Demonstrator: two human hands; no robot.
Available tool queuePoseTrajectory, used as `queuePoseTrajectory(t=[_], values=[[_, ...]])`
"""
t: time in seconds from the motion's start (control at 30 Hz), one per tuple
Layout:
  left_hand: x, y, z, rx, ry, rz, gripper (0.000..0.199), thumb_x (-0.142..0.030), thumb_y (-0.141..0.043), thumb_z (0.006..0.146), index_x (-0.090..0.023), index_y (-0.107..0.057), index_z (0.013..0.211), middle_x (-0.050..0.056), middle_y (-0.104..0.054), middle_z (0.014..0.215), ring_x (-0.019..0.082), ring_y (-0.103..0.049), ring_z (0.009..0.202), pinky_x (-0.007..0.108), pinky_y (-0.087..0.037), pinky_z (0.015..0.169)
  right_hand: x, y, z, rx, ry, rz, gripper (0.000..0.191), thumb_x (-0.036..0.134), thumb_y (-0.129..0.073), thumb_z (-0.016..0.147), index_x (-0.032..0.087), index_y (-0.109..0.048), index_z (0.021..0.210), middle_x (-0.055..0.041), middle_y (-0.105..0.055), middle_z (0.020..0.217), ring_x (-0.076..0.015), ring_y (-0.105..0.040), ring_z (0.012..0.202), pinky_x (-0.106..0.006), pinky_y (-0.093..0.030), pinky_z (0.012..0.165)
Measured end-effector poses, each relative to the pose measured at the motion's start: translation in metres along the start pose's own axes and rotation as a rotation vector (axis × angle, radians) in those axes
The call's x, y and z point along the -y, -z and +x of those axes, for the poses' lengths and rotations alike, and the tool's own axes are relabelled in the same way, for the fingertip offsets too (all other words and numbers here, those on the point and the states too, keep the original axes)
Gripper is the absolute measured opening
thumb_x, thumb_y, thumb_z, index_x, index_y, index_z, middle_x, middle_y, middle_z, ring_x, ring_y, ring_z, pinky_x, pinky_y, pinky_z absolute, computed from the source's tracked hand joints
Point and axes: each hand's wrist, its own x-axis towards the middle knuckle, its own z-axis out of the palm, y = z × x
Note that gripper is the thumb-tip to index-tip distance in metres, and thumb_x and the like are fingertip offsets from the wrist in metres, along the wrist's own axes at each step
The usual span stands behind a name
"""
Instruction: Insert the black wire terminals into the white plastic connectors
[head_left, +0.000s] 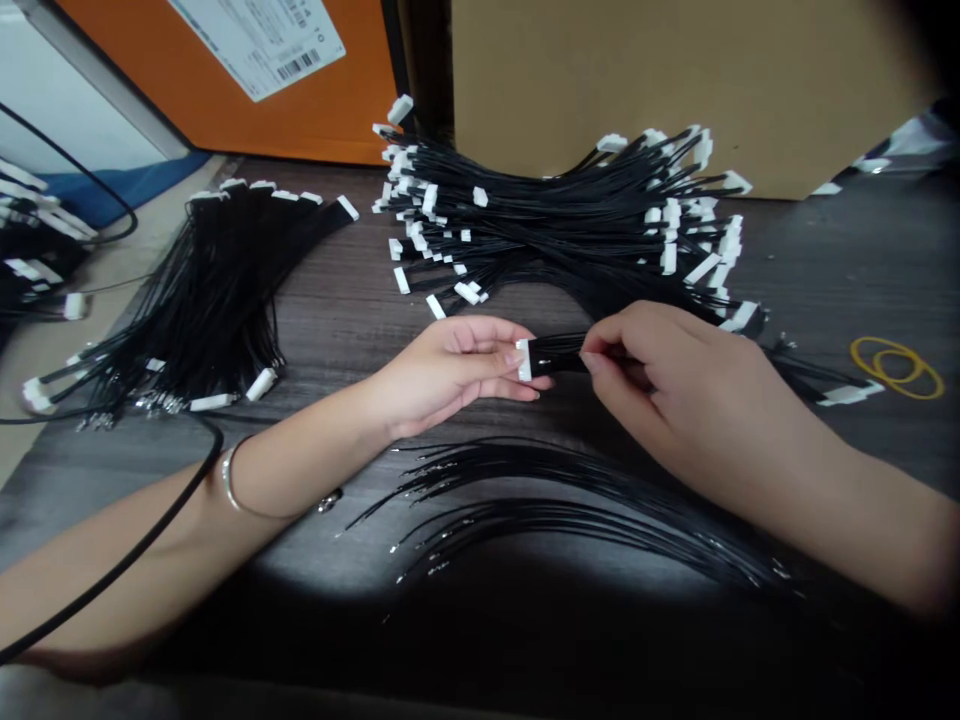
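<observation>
Between thumb and fingers, my left hand (472,370) grips a white connector (524,360) whose black wires run off to the right. My right hand (660,365) is closed in a pinch on those black wires (559,352), just right of the connector; its fingertips partly hide what they hold. Below both hands lie loose black wires (540,470) with small metal tips, in two curved groups. Beyond my hands rests a large pile of finished-looking wire harnesses (532,215) with white connectors at both ends.
To the left, another bundle of black wires (225,270) with white connectors lies on the dark table (315,330). Yellow rubber bands (896,367) sit at the right. An orange box (247,90) and a cardboard box (637,80) stand behind. A black cable (150,540) crosses above my left forearm.
</observation>
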Motion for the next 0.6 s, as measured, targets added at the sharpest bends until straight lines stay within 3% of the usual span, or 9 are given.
queuePoseTrajectory(t=[0.2, 0.37, 0.6], values=[[-0.001, -0.001, 0.0, -0.007, -0.001, 0.026, 0.015, -0.006, -0.069, 0.079, -0.006, -0.064, 0.093, 0.006, -0.07, 0.078, 0.023, -0.072, 0.085, 0.028, -0.058, 0.076, -0.007, -0.007, 0.001, -0.017, 0.036, -0.02, 0.007, 0.015, -0.054, 0.087, 0.014, -0.055, 0.08, -0.0033, -0.057, 0.076, -0.0121, -0.054, 0.067, -0.025, -0.042, 0.059], [-0.002, -0.003, 0.0, -0.026, 0.002, 0.045, 0.012, -0.006, -0.068, 0.08, -0.007, -0.064, 0.091, 0.006, -0.07, 0.079, 0.02, -0.072, 0.083, 0.029, -0.058, 0.079, 0.002, 0.003, -0.001, -0.071, 0.095, -0.062, 0.015, 0.017, -0.051, 0.091, 0.011, -0.06, 0.081, -0.0047, -0.06, 0.078, -0.0113, -0.054, 0.069, -0.024, -0.04, 0.06], [-0.001, -0.004, -0.001, -0.025, -0.006, 0.055, 0.013, -0.004, -0.067, 0.08, -0.006, -0.064, 0.092, 0.007, -0.071, 0.078, 0.02, -0.072, 0.081, 0.028, -0.059, 0.075, -0.001, -0.002, 0.001, 0.062, 0.034, -0.034, 0.014, 0.016, -0.055, 0.089, 0.013, -0.062, 0.078, -0.0025, -0.058, 0.071, -0.0121, -0.053, 0.061, -0.026, -0.039, 0.058]])
